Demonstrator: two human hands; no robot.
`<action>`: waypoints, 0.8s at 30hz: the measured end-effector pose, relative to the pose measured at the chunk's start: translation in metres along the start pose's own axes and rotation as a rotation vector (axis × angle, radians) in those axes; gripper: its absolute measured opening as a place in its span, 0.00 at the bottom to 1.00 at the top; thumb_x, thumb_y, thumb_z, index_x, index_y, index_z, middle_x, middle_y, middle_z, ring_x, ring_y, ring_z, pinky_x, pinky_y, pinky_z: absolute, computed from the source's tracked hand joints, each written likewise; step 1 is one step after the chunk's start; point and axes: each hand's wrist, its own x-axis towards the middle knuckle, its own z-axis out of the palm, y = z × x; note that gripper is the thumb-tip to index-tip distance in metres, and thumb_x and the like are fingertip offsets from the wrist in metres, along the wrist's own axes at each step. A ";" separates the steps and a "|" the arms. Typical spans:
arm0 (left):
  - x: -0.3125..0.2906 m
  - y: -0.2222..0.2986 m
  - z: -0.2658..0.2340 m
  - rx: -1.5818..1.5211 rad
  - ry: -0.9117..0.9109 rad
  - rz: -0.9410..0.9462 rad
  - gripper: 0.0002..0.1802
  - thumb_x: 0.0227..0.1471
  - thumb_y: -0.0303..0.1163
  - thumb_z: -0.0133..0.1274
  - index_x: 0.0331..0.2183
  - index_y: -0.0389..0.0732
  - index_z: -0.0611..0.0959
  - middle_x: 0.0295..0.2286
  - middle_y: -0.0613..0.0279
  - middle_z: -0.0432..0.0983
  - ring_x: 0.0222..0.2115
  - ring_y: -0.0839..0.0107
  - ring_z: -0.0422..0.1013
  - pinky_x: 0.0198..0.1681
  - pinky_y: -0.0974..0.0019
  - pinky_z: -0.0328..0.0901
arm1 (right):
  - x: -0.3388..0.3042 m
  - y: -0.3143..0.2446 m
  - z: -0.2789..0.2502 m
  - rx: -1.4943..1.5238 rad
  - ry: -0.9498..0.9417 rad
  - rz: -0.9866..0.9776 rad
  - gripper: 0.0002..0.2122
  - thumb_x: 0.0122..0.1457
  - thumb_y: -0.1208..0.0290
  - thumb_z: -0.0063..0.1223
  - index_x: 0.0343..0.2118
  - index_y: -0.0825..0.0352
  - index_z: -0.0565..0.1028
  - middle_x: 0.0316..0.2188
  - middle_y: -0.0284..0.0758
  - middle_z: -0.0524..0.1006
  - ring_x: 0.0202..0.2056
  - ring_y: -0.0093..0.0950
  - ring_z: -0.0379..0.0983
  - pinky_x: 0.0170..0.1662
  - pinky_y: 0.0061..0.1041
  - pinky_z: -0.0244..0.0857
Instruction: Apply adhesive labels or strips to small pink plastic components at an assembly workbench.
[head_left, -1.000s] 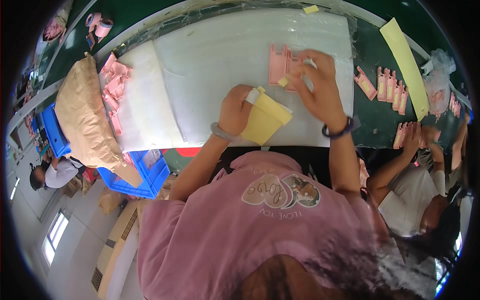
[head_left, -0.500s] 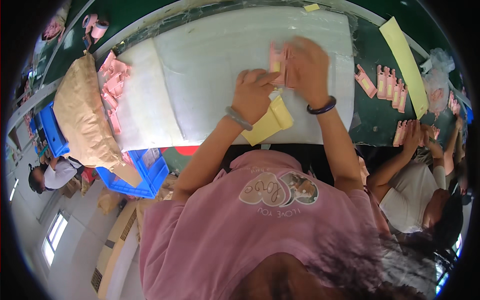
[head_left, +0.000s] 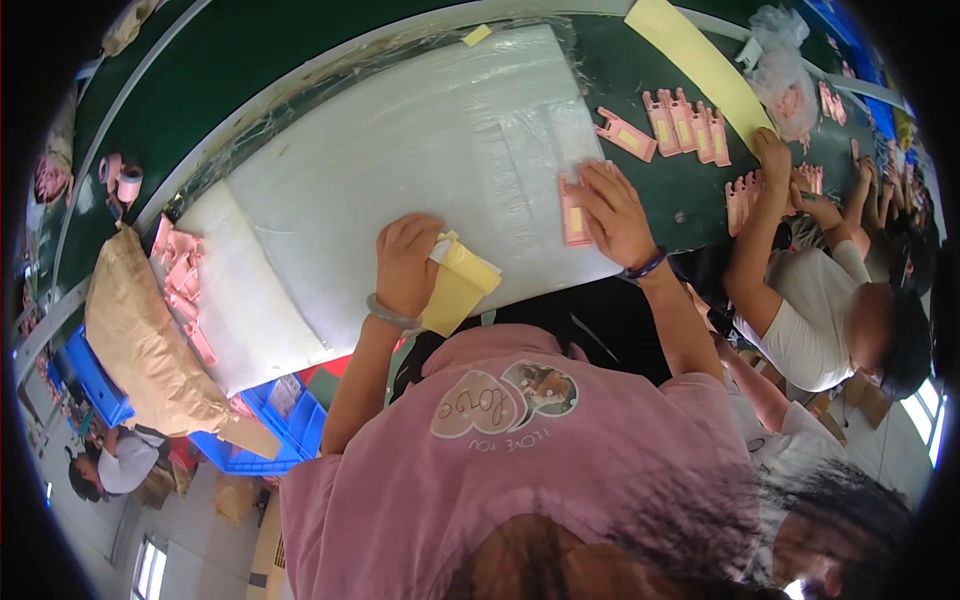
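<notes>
My left hand is closed, its fingers curled at the edge of a folded yellow label sheet with a bit of white backing showing. Under the fingers of my right hand lies a pink plastic part with a pale yellow label on its face. That hand grips the part's right side, close to the right edge of the white foam-covered mat. The thumb's hold is partly hidden.
Beyond the mat, several labelled pink parts lie in a row on the green table, beside a long yellow strip. Loose pink parts, a brown paper bag and a blue crate are at left. A co-worker's hands work at right.
My right hand has moved the pink part from mid-mat toward the mat's right edge. My left hand has left the part and taken hold of the yellow sheet. The view has turned right.
</notes>
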 end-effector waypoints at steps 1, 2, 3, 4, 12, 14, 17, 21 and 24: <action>0.002 0.002 0.002 -0.004 -0.006 0.026 0.13 0.48 0.23 0.50 0.38 0.38 0.82 0.42 0.60 0.76 0.50 0.58 0.67 0.55 0.55 0.57 | -0.012 0.009 -0.006 0.008 -0.003 0.017 0.22 0.52 0.79 0.50 0.53 0.59 0.74 0.56 0.41 0.69 0.61 0.40 0.62 0.64 0.43 0.51; 0.004 0.004 0.003 -0.007 -0.012 0.050 0.12 0.49 0.24 0.50 0.37 0.38 0.82 0.42 0.60 0.76 0.49 0.58 0.67 0.55 0.55 0.57 | -0.024 0.018 -0.010 0.003 0.007 0.045 0.22 0.52 0.79 0.50 0.53 0.60 0.73 0.57 0.42 0.69 0.61 0.41 0.61 0.65 0.43 0.51; 0.006 0.006 0.005 -0.014 -0.014 0.060 0.12 0.49 0.24 0.50 0.37 0.38 0.82 0.42 0.60 0.76 0.49 0.58 0.67 0.55 0.55 0.57 | -0.036 0.027 -0.014 -0.003 0.016 0.073 0.23 0.52 0.79 0.50 0.53 0.60 0.73 0.57 0.42 0.68 0.61 0.41 0.61 0.65 0.43 0.51; 0.007 0.006 0.007 -0.017 -0.020 0.076 0.11 0.49 0.24 0.50 0.37 0.38 0.82 0.42 0.61 0.76 0.49 0.58 0.67 0.55 0.55 0.57 | -0.046 0.037 -0.018 -0.017 0.016 0.086 0.20 0.56 0.79 0.47 0.54 0.64 0.71 0.58 0.43 0.67 0.62 0.45 0.60 0.64 0.44 0.51; 0.010 0.009 0.014 -0.021 -0.019 0.103 0.12 0.49 0.26 0.51 0.38 0.38 0.81 0.41 0.61 0.76 0.48 0.59 0.68 0.54 0.55 0.57 | -0.089 0.079 -0.034 -0.372 0.084 0.287 0.20 0.59 0.70 0.46 0.55 0.62 0.71 0.61 0.41 0.64 0.64 0.42 0.56 0.65 0.45 0.44; 0.010 0.011 0.013 -0.018 -0.024 0.103 0.12 0.49 0.26 0.51 0.38 0.38 0.81 0.41 0.60 0.76 0.48 0.58 0.68 0.54 0.55 0.57 | -0.081 0.063 -0.027 -0.348 0.117 0.359 0.20 0.59 0.64 0.49 0.55 0.58 0.71 0.61 0.38 0.64 0.65 0.39 0.54 0.66 0.49 0.39; 0.013 0.014 0.015 -0.045 -0.022 0.103 0.12 0.49 0.26 0.51 0.38 0.38 0.81 0.41 0.59 0.76 0.47 0.58 0.68 0.54 0.55 0.57 | -0.084 0.056 -0.018 -0.358 0.075 0.341 0.19 0.62 0.66 0.47 0.57 0.59 0.70 0.64 0.39 0.61 0.66 0.37 0.53 0.68 0.45 0.38; 0.011 0.013 0.015 -0.046 -0.029 0.108 0.14 0.47 0.24 0.51 0.39 0.38 0.81 0.40 0.60 0.76 0.48 0.59 0.67 0.54 0.55 0.57 | -0.099 0.075 -0.026 -0.269 0.070 0.364 0.20 0.62 0.69 0.45 0.58 0.61 0.69 0.64 0.39 0.60 0.66 0.38 0.52 0.68 0.44 0.39; 0.011 0.012 0.017 -0.061 -0.038 0.106 0.14 0.47 0.24 0.51 0.39 0.38 0.81 0.40 0.60 0.76 0.48 0.59 0.67 0.54 0.55 0.58 | -0.112 0.083 -0.038 -0.248 0.040 0.385 0.22 0.62 0.75 0.42 0.60 0.65 0.65 0.65 0.40 0.59 0.67 0.39 0.50 0.68 0.41 0.39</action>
